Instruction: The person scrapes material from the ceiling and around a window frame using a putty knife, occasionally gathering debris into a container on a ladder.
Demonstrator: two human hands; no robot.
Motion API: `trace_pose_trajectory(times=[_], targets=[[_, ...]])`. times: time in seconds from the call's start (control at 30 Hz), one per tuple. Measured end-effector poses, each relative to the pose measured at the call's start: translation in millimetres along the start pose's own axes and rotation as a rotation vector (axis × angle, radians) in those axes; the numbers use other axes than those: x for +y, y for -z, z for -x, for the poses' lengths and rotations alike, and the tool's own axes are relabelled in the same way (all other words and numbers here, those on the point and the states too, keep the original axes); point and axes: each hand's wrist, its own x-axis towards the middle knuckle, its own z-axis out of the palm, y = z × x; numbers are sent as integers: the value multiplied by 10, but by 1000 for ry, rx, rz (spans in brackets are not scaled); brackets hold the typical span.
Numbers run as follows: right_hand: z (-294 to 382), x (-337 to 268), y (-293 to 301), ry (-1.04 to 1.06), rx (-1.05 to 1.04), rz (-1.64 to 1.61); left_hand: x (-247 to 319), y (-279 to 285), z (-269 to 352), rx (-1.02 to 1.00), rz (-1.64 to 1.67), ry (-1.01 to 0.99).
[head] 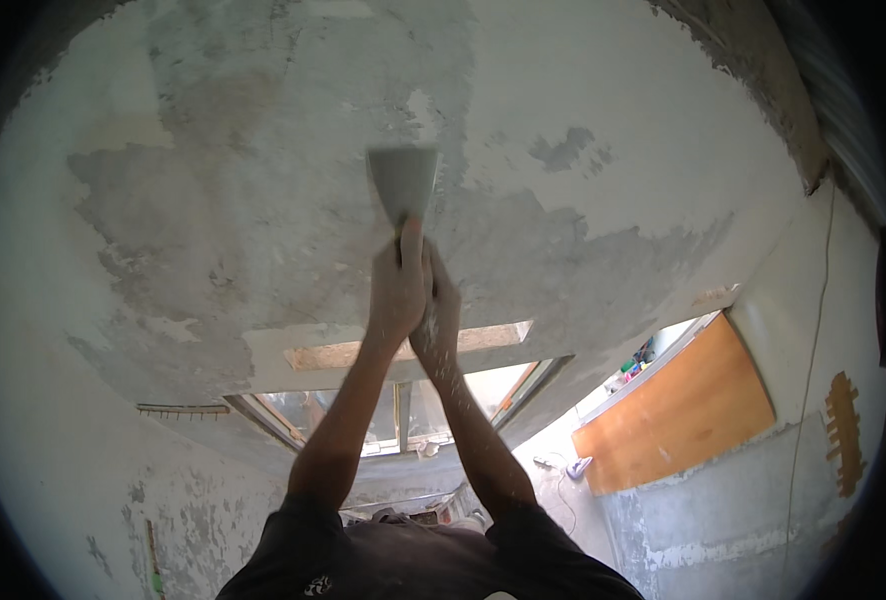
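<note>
A wide scraper (402,176) with a flat, flaring blade is held up against the patchy plaster wall (323,172), its blade edge pointing up and slightly blurred. My left hand (396,289) grips the handle, with the thumb lying along it towards the blade. Pressed close beside it, my right hand (441,307) is also around the lower handle, which the fingers mostly hide. Pale flecks of dust show near my right wrist and forearm. Around the blade the wall is bare grey, with pale coating left in ragged patches.
Below my hands are a recessed opening (488,337) and a framed window (403,412). A hook rail (184,409) is fixed at left. To the right stand an orange-brown door (683,412) and a hanging cable (818,300). A purple-and-white corded object (579,468) lies on the floor.
</note>
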Motion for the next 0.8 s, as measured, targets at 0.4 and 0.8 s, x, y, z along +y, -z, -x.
trace_pose_trajectory(times=[0.4, 0.8], targets=[[-117, -108, 31, 101, -33, -51, 392, 31, -215, -42, 231, 277], [180, 350, 253, 77, 128, 114, 48, -287, 229, -102, 149, 346]])
